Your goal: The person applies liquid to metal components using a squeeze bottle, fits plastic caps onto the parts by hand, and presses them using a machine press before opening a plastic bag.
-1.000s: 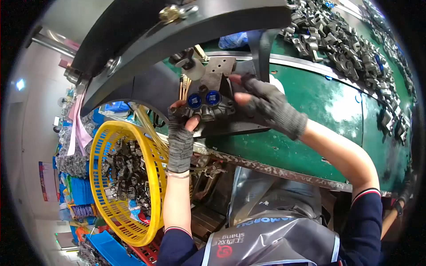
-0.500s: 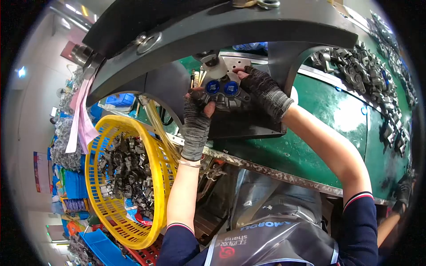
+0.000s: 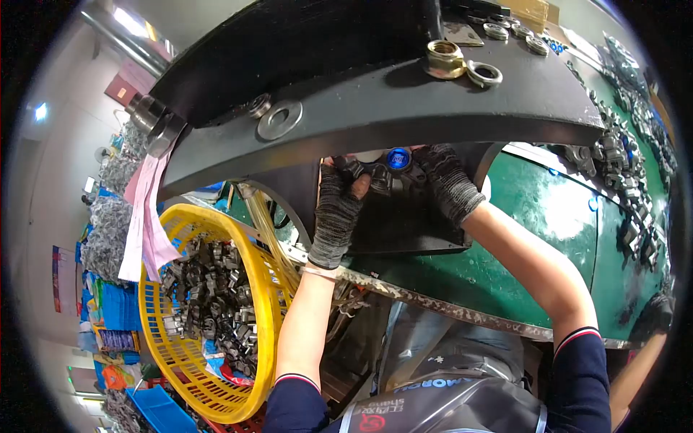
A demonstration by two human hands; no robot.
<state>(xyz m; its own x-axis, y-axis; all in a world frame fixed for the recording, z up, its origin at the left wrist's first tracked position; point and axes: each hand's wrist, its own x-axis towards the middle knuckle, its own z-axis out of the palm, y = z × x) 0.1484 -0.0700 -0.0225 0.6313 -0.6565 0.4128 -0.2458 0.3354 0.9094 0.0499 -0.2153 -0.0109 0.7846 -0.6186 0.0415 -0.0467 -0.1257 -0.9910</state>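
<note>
A dark metal casting point(image 3: 393, 186) with a round blue cap sits under the arch of a black machine frame point(image 3: 375, 115). My left hand point(image 3: 339, 206), in a grey fingerless glove, grips the casting's left side with the thumb on its near face. My right hand point(image 3: 449, 180), gloved the same way, holds its right side. The frame's edge hides my right fingertips and the upper part of the casting. A pale round machine piece point(image 3: 369, 156) shows just above the casting.
A yellow basket point(image 3: 268, 317) full of metal parts stands at left. Washers point(image 3: 280, 120) and a brass nut point(image 3: 444, 59) lie on the frame. Metal castings are heaped point(image 3: 626, 169) on the green table point(image 3: 534, 216). Another person's gloved hand point(image 3: 655, 314) is at the right edge.
The view has tilted, so more of the machine frame's top shows. The frame now covers one of the two blue caps and my right fingertips. Both hands stay at the casting.
</note>
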